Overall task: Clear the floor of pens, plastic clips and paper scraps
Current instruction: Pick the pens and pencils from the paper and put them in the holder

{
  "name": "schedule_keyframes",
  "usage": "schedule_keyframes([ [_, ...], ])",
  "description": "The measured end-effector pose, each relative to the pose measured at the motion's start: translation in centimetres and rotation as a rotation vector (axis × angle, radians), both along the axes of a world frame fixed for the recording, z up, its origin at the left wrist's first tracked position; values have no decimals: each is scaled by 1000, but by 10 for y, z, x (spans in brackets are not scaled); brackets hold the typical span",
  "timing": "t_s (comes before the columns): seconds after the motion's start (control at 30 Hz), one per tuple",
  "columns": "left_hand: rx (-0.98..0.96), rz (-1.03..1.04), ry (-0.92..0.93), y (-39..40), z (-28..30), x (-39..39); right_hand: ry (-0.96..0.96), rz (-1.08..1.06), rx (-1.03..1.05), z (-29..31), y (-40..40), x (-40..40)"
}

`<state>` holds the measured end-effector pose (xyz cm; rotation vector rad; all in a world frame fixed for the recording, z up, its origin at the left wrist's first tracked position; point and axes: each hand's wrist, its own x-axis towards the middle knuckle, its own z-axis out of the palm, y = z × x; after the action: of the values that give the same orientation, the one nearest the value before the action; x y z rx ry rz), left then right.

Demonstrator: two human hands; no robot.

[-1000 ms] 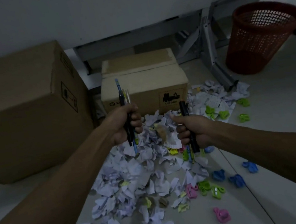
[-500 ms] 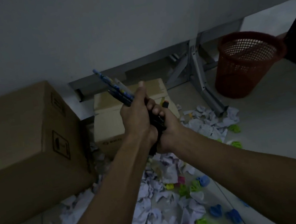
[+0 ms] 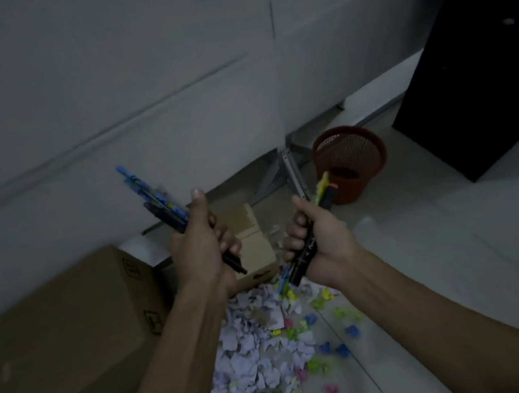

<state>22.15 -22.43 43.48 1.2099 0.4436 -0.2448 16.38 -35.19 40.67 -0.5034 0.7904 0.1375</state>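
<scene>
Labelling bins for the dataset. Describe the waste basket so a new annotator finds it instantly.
Start at the grey wall and follow its base right to the metal table leg. The waste basket stands on the floor just right of it: round, red mesh, unlike the brown cardboard boxes further left.

Hands [image 3: 204, 253] apart again w/ pens [image 3: 154, 198] split btwn both, no longer clasped.

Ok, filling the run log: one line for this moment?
left hand: grips pens | right hand: grips markers | paper scraps, clips: on floor
</scene>
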Motion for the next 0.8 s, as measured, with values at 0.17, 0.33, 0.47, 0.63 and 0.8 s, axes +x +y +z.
schedule_keyframes([
  [0.17, 163, 9, 77, -67, 120, -34, -214, -260, 73, 169, -48, -10],
  [0.33, 22, -25, 112, -148, 234, -58, -342, -388, 106, 293, -92, -30],
  [0.47, -63, -116, 87, -205, 303, -69, -381, -464, 55, 361, -132, -49],
  [0.63, -109, -243, 85, -265, 361, -94, -382, -524, -40, 416, -197, -73],
  [0.8, -57, -354, 37, -318, 385, -92, -341, -514, -173, 442, -262, -88],
])
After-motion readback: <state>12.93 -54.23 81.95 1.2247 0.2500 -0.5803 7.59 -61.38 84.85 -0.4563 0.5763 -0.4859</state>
